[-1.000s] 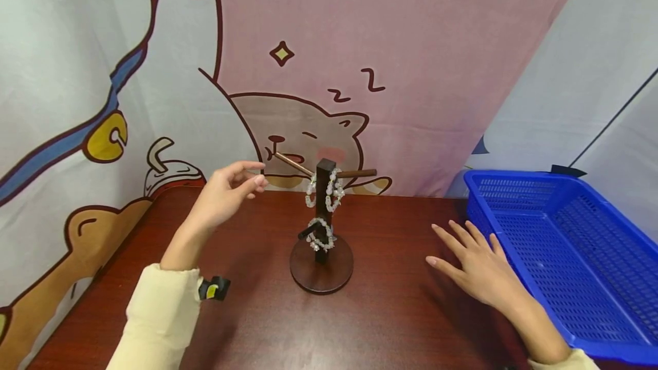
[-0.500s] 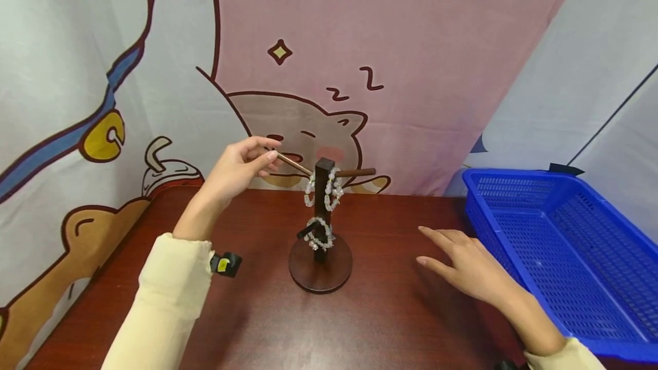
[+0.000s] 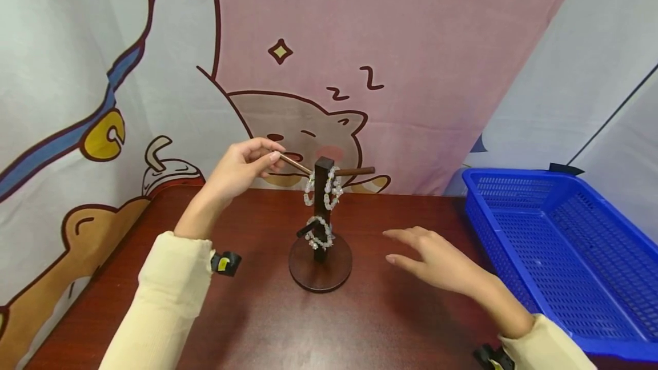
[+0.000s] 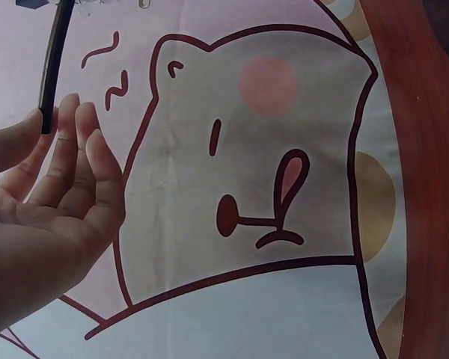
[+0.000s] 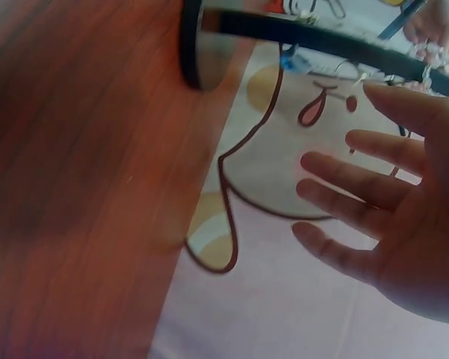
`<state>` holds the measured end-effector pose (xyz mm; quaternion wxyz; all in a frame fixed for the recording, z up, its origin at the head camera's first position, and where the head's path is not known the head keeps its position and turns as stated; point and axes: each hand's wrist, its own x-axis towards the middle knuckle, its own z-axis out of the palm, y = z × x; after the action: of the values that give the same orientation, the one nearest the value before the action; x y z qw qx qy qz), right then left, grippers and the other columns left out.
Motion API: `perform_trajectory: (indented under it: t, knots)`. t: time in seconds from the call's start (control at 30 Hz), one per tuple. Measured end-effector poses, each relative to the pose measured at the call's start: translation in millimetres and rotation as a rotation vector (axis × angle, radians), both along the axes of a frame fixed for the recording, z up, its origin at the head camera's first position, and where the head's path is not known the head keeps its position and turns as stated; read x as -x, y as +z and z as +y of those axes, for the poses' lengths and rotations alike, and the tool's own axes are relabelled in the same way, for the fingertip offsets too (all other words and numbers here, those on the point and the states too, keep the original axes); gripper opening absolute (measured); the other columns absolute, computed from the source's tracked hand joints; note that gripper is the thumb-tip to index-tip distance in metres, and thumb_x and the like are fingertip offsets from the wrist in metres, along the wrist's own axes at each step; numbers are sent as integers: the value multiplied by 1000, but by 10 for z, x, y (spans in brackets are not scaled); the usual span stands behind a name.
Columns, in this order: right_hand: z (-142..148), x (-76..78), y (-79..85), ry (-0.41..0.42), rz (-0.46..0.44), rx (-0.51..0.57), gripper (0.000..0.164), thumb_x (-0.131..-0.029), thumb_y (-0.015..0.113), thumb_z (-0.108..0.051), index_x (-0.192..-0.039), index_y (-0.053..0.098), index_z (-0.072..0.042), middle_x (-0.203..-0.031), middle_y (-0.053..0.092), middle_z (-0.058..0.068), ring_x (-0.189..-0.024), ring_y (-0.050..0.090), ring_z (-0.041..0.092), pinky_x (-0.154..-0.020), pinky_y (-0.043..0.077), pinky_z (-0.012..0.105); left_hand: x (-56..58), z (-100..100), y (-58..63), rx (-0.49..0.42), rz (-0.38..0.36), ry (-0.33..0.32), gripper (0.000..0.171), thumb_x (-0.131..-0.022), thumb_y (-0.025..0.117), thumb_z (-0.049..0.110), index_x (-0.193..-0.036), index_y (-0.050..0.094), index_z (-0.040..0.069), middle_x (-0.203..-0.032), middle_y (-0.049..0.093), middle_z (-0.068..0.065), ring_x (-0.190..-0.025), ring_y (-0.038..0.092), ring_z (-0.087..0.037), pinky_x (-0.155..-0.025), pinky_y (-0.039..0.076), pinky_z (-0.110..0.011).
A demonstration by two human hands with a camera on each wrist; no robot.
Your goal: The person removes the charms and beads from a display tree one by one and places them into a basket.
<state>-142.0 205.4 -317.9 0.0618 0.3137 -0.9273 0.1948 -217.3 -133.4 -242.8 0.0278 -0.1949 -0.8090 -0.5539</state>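
Note:
A dark wooden bracelet stand [image 3: 321, 187] stands upright on its round base in the middle of the table. Clear beaded bracelets hang on its pegs: one on the upper left [image 3: 309, 192], some on the upper right [image 3: 333, 194] and some on the lower front peg [image 3: 321, 237]. With thumb and fingertips, my left hand [image 3: 237, 171] pinches the tip of the upper left peg [image 4: 57, 56]. My right hand [image 3: 437, 258] hovers apart from the stand, to its right, fingers extended and holding nothing; the right wrist view shows its palm [image 5: 419, 217].
A blue plastic basket [image 3: 490, 216] with perforated walls sits at the table's right side. Behind the reddish-brown table [image 3: 267, 324] hangs a cartoon-printed cloth [image 3: 426, 61].
My left hand has moved right and forward to the upper left peg and pinches its tip. My right hand has moved left, away from the basket and closer to the stand.

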Motion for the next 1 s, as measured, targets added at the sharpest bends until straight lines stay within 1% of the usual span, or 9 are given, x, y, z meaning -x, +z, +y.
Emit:
perform_trajectory:
  t: [0.17,0.33,0.53,0.63,0.77,0.87,1.0]
  knots:
    - [-189,63,90,110,-4,67,32,-87,63,-22,-114,61,-6,-105,64,3,-98,58,18,-84,45,39,4,7,-15,-25,0,-14,20,-94,52,13,-108,59,1,-85,65,-6,-80,61,-16,-68,49,-27]
    - [-363,138,138,169,-53,130,27,-86,64,-18,-110,62,-6,-99,65,0,-93,60,13,-82,46,34,0,2,-30,-45,3,-24,20,-94,51,12,-108,58,0,-84,64,-6,-79,61,-16,-68,49,-28]
    - [-548,225,101,201,-128,218,21,-86,64,-16,-105,63,-6,-92,65,-2,-85,61,10,-75,48,31,1,1,-42,-55,2,-20,20,-94,51,12,-109,57,0,-83,64,-6,-78,61,-16,-68,49,-28]
    - [-624,260,65,216,-153,254,18,-86,64,-14,-102,63,-6,-88,65,-3,-81,60,7,-71,49,29,1,2,-47,-63,-4,-21,20,-94,50,12,-109,56,0,-85,63,-13,-79,61,-18,-69,50,-29]
    - [-702,288,31,215,-161,283,16,-85,65,-11,-99,63,-4,-81,64,-4,-73,59,5,-65,48,25,4,2,-49,-59,-12,-17,21,-95,50,13,-110,56,0,-86,62,-15,-80,61,-18,-70,50,-29]
    - [-747,307,16,204,-153,306,14,-84,65,-9,-96,63,-3,-79,64,-3,-69,58,5,-62,47,24,9,1,-51,-49,-14,-14,21,-95,50,14,-110,57,1,-83,62,-11,-80,61,-16,-70,50,-29]
    - [-801,331,3,178,-140,319,11,-84,65,-10,-93,63,-5,-77,63,-3,-69,57,5,-62,46,24,12,-1,-59,-57,-16,-19,21,-95,50,14,-110,56,0,-83,62,-11,-79,61,-16,-72,50,-32]
